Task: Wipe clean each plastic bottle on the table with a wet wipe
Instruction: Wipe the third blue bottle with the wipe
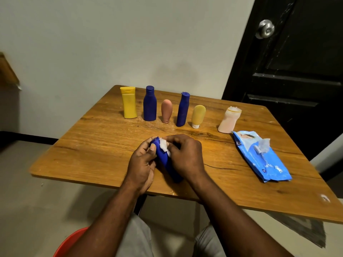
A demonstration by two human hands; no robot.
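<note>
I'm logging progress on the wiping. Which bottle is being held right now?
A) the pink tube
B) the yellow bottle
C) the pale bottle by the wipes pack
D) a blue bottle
D: the left hand grips a blue bottle while the right hand pinches a white wipe against its cap end.

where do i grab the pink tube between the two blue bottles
Probably its wide upper body, pinched front to back, coming from above on the near side. The pink tube stands on its narrow cap, so a low grip could tip it, and the upright blue bottle and leaning blue bottle crowd its sides.
</note>
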